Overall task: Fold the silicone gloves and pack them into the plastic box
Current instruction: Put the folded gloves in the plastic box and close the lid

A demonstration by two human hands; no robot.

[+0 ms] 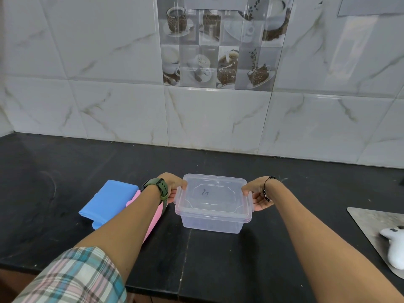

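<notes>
Clear, frosted plastic fills the centre of the scene: a rectangular plastic box (213,215) with rounded corners, its lid (213,194) still on, stands on a black stone counter (65,171). A person grips it from both ends. The left hand (173,186) curls its fingers over the lid's left edge, at the side latch; the right hand (255,193) does the same at the right edge, thumb on top, fingers tucked under the clasp. A dark scribble marks the lid's recessed panel. Through the box's walls nothing can be made out inside.

A chunky green-strapped watch (158,189) circles the left wrist, a thin black beaded cord (265,189) the right. A plaid sleeve (76,278) in teal, pink and white covers the left upper arm.

Just left of the box, partly under the left forearm, lie the silicone gloves, smooth and matt: a blue glove (107,203) lying flat, and a pink glove (153,219) beside it, mostly hidden by the arm.

At the counter's right edge, a grey marbled board (371,224) carries a glossy white rounded figure (393,243). Behind, glossy marble-veined wall tiles (109,84) rise, with a panel of coffee-cup tiles (220,47).
</notes>
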